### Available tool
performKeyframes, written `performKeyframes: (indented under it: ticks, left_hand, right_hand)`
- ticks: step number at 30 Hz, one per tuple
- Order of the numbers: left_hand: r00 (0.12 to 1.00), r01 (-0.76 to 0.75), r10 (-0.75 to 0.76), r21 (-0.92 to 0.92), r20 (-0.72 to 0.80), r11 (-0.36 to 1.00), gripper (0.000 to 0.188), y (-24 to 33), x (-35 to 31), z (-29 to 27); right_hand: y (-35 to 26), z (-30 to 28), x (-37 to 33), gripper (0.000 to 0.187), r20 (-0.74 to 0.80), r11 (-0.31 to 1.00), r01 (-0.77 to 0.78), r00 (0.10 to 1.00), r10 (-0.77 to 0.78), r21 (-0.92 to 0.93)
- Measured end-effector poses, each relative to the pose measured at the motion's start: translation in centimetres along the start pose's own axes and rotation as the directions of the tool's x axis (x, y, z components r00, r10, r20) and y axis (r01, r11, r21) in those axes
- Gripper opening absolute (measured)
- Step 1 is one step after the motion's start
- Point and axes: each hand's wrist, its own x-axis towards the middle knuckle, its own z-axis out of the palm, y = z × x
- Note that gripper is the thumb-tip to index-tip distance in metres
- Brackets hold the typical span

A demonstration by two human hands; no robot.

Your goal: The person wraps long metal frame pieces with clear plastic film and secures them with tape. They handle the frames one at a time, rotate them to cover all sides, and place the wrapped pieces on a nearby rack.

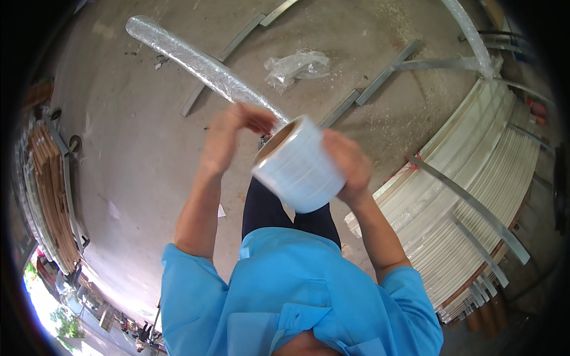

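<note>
A wide roll of clear stretch film (309, 172) with a brown cardboard core hangs tilted in front of my body. My right hand (349, 166) grips it at its right end. Near the open core end is my left hand (234, 130), its fingers bent toward the roll and smeared by motion; whether they hold anything cannot be made out. Beyond both hands a long bundle wrapped in shiny clear film (202, 65) stretches to the far left. Its near end is partly hidden behind my left hand and the roll.
Metal bars (389, 71) lie on the concrete floor under and beside the bundle. Crumpled clear film (297, 66) lies beyond it. At right, long white profiles (475, 196) are stacked among metal rack arms (469, 199). Brown boards (50, 190) stand at the far left.
</note>
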Motion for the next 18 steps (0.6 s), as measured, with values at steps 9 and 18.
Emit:
performKeyframes:
  ticks: [9,18]
  left_hand:
    - [0.986,0.157,-0.166,0.189,0.028,0.969,0.044,-14.9,-1.2,3.5]
    - [0.836,0.27,-0.384,0.316,0.391,0.91,0.065,-16.8,0.0,4.8]
  right_hand:
    - [9.3,2.2,-6.1,0.041,0.442,-0.004,-0.823,0.3,0.846,0.568]
    - [11.9,1.6,-9.0,0.029,0.673,0.128,-0.98,-0.007,0.74,-0.151]
